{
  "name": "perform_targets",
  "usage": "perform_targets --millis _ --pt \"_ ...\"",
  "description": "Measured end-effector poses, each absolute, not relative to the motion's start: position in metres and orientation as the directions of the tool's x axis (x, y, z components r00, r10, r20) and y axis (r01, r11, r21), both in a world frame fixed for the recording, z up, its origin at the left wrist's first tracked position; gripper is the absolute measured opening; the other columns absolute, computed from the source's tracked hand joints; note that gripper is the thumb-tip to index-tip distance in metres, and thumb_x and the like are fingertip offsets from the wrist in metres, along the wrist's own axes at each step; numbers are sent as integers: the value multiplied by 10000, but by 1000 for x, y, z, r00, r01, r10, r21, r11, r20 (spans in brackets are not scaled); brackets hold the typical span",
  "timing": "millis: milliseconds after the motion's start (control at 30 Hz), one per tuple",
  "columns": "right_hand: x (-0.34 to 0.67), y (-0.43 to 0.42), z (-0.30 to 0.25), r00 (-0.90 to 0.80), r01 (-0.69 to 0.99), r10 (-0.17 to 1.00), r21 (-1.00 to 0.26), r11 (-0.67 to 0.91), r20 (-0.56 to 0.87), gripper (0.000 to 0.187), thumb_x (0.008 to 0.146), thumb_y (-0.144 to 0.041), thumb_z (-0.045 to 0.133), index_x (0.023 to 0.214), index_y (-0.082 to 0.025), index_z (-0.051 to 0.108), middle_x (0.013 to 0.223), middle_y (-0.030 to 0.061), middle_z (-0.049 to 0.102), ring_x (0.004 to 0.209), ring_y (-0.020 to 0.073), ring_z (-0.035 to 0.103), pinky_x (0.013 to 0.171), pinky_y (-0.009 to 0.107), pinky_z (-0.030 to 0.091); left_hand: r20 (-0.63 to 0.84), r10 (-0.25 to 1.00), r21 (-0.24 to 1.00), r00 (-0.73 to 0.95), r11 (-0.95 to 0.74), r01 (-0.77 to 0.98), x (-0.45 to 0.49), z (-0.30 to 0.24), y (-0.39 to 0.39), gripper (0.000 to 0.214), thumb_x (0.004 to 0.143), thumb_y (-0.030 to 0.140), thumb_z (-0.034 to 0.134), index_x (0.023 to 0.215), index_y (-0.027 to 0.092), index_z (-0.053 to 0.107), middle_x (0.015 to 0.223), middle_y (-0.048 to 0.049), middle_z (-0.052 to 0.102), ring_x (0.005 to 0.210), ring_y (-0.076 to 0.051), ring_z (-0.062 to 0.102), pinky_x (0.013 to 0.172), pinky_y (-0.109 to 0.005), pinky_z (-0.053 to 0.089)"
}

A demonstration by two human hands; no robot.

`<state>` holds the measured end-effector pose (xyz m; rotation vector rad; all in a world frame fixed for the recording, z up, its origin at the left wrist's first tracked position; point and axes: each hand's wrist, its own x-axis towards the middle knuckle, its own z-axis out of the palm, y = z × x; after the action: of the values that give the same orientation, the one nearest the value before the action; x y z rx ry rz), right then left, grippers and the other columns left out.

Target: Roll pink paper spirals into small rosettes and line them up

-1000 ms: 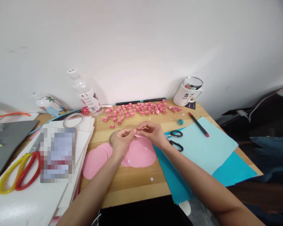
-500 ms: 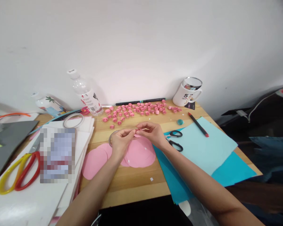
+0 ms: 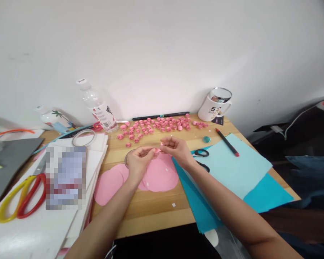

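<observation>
Between my two hands is a small piece of pink paper [image 3: 157, 150], partly hidden by the fingers. My left hand [image 3: 140, 157] is closed, pinching its left end between thumb and fingertips. On the other end, my right hand [image 3: 176, 151] pinches the paper with thumb and forefinger. Pink paper circles [image 3: 162, 177] lie overlapping on the table below, with small white scraps on them. A ring-shaped roll [image 3: 126, 160] is mostly covered by my left hand. Several small curled pink paper pieces [image 3: 158, 125] are spread out beyond my hands.
Black-handled scissors [image 3: 202, 153] lie by my right wrist, beside blue sheets [image 3: 270, 194] and a marker [image 3: 227, 142]. A white mug [image 3: 211, 109] and a bottle [image 3: 98, 108] stand near the wall. Larger scissors [image 3: 21, 198] rest on white sheets [image 3: 29, 230] at left.
My right hand has shifted slightly right and its fingers have moved along the pink paper, which now stretches between both hands. My left hand has stayed nearly in place.
</observation>
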<state>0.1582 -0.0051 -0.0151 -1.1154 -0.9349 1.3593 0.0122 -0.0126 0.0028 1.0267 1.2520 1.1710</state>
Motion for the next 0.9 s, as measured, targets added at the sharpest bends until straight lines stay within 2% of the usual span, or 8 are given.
perform_targets --millis 167,300,467,533,633,767,900 --pt "160 -5 -15 89 -227 993 -973 -52 -74 375 551 -281 791 857 -152 618 705 23 672 601 118 612 623 272 506 -106 994 990 36 109 -86 13 2 -14 168 607 270 739 705 136 710 729 -66 728 695 -211 691 691 -324 582" --pt "160 -6 -13 64 -253 997 -967 -33 -51 360 578 -268 773 877 -154 611 727 32 685 642 136 632 647 285 512 -113 988 988 105 123 -94 12 -3 -13 196 614 281 738 725 124 700 782 -85 731 704 -215 693 690 -332 585" --pt "160 -6 -9 -4 -241 998 -968 -62 -63 343 578 -271 771 858 -162 606 668 4 678 581 118 617 611 268 502 -183 977 966 105 199 -163 12 -4 -13 426 555 254 782 937 136 633 729 -65 728 645 -220 693 664 -368 583" --pt "160 -6 -9 -24 -235 998 -970 -58 -54 345 583 -286 769 863 -167 607 668 1 678 582 119 619 610 266 500 -187 975 964 124 206 -166 13 -3 -13 387 551 265 784 883 124 645 722 -73 726 658 -228 694 671 -371 581" --pt "161 -5 -11 -24 -221 999 -975 -26 -21 335 579 -298 775 847 -173 618 672 -6 670 585 116 615 608 263 502 -157 978 971 140 179 -159 14 -2 -14 272 550 297 783 705 104 668 719 -94 723 684 -239 692 685 -368 580" --pt "160 -6 -12 -11 -188 999 -982 35 38 222 621 -329 745 732 -168 639 645 -12 642 581 107 595 607 261 505 -165 984 967 61 174 -185 15 -1 -13 249 544 292 789 679 112 681 697 -80 722 679 -222 690 711 -365 577" --pt "157 -8 -11 -40 -84 992 -990 112 116 197 657 -335 719 764 -174 676 748 25 672 678 142 621 655 285 513 -212 977 943 -25 197 -268 14 -3 -10 227 547 275 791 639 111 665 641 -57 710 600 -180 678 697 -324 572"
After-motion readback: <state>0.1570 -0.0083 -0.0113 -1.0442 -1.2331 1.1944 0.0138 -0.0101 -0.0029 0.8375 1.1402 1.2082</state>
